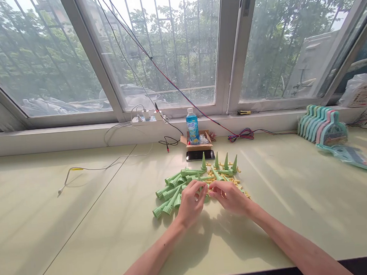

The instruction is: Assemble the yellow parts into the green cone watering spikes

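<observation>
On the pale green table (81, 213) lies a heap of green plastic cone spikes (170, 189), some lying flat. Several green cones (219, 162) stand upright behind them, among small yellow plastic pieces (240, 186). My left hand (191, 202) and my right hand (231, 197) meet over the near side of the heap. Both have their fingers curled around a green spike (205, 189) between them. What the fingertips pinch besides it is hidden.
Behind the heap lie a black phone (200, 155), a small open cardboard box (198, 142) and a blue drink bottle (192, 126). Cables and a power strip (144, 117) run along the window sill. Pastel dustpans (322, 124) stand at the far right.
</observation>
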`<action>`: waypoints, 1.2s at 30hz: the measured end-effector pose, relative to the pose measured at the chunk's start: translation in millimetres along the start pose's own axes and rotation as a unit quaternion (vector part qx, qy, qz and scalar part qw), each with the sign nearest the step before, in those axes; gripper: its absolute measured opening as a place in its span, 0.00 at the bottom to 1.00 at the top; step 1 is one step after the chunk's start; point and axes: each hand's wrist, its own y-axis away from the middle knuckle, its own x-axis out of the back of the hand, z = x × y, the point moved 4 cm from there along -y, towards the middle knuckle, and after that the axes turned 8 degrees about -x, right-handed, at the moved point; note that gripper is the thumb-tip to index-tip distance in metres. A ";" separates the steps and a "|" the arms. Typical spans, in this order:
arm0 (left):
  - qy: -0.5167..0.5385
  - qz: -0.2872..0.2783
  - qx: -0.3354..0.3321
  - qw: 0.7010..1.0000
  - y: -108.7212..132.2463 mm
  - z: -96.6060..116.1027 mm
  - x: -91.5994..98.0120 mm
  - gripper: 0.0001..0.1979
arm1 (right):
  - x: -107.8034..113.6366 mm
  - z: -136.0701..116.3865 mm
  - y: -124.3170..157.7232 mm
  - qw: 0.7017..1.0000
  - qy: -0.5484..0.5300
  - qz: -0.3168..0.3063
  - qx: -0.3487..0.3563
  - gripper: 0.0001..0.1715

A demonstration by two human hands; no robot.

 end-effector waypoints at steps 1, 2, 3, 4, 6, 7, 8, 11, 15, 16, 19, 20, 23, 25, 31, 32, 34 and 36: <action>0.001 0.000 -0.001 1.000 0.0 -0.1 -0.1 0.12 | -0.2 -0.3 0.0 1.000 -0.005 -0.002 0.002 0.09; 0.002 -0.001 -0.001 1.000 0.0 -0.3 -0.3 0.12 | -0.4 -0.4 -0.1 1.000 -0.008 -0.003 0.004 0.09; 0.003 -0.002 -0.001 1.000 0.0 -0.5 -0.5 0.12 | -0.6 -0.2 -0.3 1.000 -0.009 -0.004 0.005 0.09; 0.004 -0.003 0.001 1.000 0.0 -0.8 -0.6 0.13 | -0.7 0.1 -0.4 1.000 -0.009 -0.005 0.004 0.10; 0.006 -0.005 0.007 1.000 0.1 -1.5 -1.0 0.13 | -0.8 1.1 -0.6 1.000 -0.005 -0.006 0.000 0.10; 0.007 -0.006 0.010 1.000 0.2 -1.8 -1.0 0.13 | -0.8 1.4 -0.6 1.000 -0.003 -0.007 -0.003 0.11; 0.008 -0.007 0.012 1.000 0.3 -1.9 -1.1 0.13 | -0.8 1.7 -0.6 1.000 0.000 -0.007 -0.004 0.11; 0.009 -0.005 0.011 1.000 0.2 -1.8 -0.9 0.13 | -0.9 1.8 -0.5 1.000 0.007 -0.004 -0.004 0.12; 0.010 -0.005 0.002 1.000 0.0 -1.8 -0.6 0.14 | -2.0 3.1 -0.6 1.000 0.016 0.001 0.001 0.14; 0.009 -0.006 0.001 1.000 0.0 -1.8 -0.6 0.14 | -2.2 3.5 -0.7 1.000 0.019 0.002 0.003 0.15; 0.006 -0.007 -0.003 1.000 0.2 -1.7 -0.5 0.13 | -2.6 4.3 -0.8 1.000 0.022 0.003 0.006 0.16; 0.005 -0.007 -0.003 1.000 0.3 -1.7 -0.5 0.13 | -2.5 4.3 -0.8 1.000 0.022 0.003 0.006 0.17; 0.008 -0.010 -0.002 1.000 0.3 -1.5 -0.7 0.13 | -1.8 3.5 -1.0 1.000 0.021 0.001 0.001 0.17; 0.008 -0.013 0.000 1.000 0.3 -1.7 -0.8 0.13 | -1.2 2.5 -1.2 1.000 0.021 0.001 -0.001 0.18; 0.011 -0.022 0.012 1.000 1.2 -3.5 -1.2 0.13 | -1.2 1.0 -1.3 1.000 0.018 0.000 0.001 0.19; 0.015 -0.023 0.013 1.000 1.3 -3.6 -1.5 0.13 | -1.3 1.1 -1.4 1.000 0.018 -0.001 0.000 0.20; 0.023 -0.020 0.017 0.999 1.3 -3.5 -1.7 0.13 | -1.3 1.2 -1.5 1.000 0.020 -0.001 -0.006 0.19; 0.033 -0.012 0.029 0.999 0.8 -3.5 -1.7 0.13 | -1.1 0.9 -1.5 1.000 0.022 0.000 -0.010 0.18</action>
